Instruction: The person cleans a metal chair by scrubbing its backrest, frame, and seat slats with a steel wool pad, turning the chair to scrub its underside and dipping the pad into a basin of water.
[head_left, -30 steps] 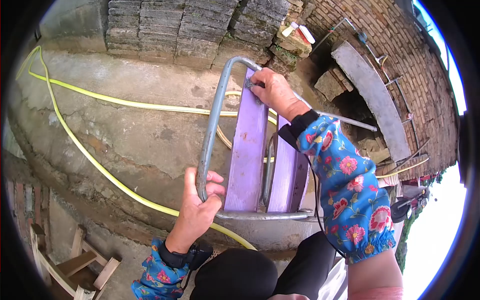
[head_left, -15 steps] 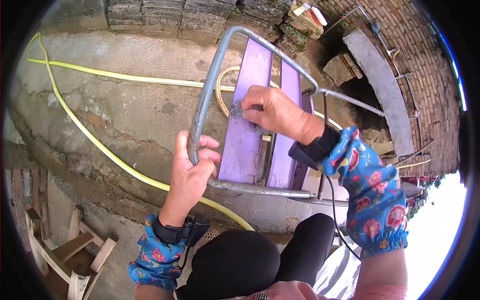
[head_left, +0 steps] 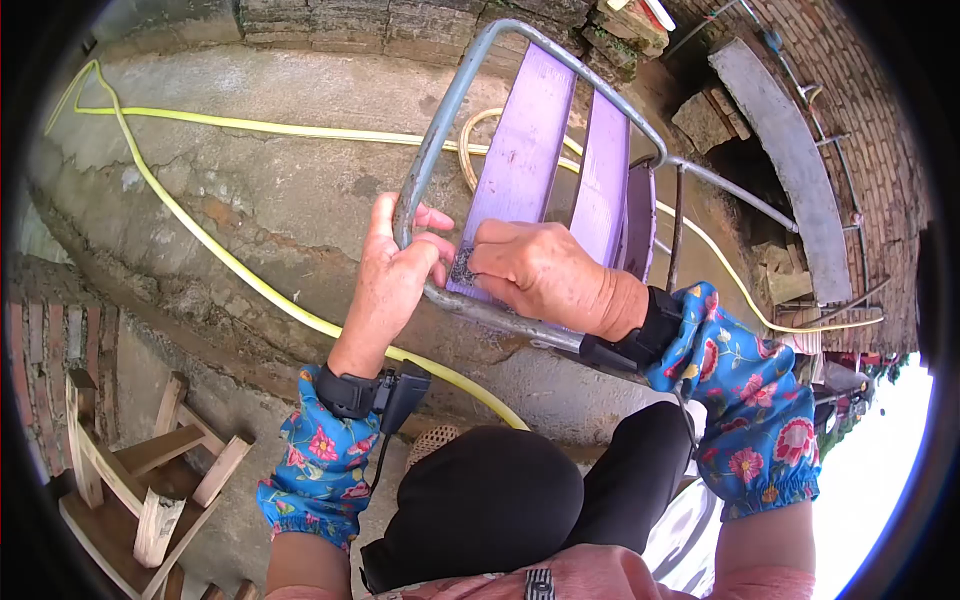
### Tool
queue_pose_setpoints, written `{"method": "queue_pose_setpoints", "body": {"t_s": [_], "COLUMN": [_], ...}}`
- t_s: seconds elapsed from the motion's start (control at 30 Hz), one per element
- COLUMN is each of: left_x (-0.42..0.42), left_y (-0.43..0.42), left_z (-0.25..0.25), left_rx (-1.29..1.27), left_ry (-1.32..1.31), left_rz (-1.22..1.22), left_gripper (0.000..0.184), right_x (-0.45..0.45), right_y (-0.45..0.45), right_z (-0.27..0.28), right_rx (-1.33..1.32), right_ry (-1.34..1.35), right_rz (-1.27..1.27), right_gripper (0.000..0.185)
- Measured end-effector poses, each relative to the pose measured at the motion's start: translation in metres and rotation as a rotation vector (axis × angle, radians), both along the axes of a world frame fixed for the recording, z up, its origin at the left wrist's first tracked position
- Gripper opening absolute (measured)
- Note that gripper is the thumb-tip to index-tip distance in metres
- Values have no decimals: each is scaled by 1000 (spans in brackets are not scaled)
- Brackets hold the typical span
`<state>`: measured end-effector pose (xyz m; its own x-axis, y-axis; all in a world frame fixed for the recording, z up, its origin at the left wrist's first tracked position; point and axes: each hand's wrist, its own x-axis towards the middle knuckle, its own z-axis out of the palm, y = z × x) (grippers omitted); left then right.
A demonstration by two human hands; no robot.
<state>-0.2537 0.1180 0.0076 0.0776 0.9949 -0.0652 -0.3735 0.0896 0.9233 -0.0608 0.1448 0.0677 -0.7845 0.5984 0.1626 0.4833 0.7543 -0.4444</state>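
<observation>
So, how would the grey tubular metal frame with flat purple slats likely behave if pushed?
The grey tubular metal frame likely moves as one stiff piece: flat purple slats span it. It may feel light for its size, given the open gaps. Its round tubing might pivot in the left hand, which curls around one corner.

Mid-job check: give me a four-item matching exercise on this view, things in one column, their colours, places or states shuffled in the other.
Things
1. left hand
2. right hand
3. hose
4. slats

Colours, places or states
A. yellow, lying on the ground
B. curled around the bend of a grey metal frame
C. purple, set side by side
D. pinching a grey scrubber

Pairs: 1-B, 2-D, 3-A, 4-C
</observation>
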Motion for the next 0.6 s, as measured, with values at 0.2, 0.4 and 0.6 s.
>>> {"method": "queue_pose_setpoints", "body": {"t_s": [0.2,0.4,0.6], "left_x": [4,1,2], "left_y": [-3,-3,-4], "left_z": [8,6,5], "left_rx": [43,21,18], "left_ry": [32,67,64], "left_rz": [-26,-37,-40], "left_gripper": [36,32,32], "right_x": [15,1,-3], "right_y": [53,8,0], "right_z": [4,5,6], "right_rx": [244,156,52], "right_ry": [-70,-113,-56], "right_rz": [-199,35,102], "right_gripper": [5,12,11]}}
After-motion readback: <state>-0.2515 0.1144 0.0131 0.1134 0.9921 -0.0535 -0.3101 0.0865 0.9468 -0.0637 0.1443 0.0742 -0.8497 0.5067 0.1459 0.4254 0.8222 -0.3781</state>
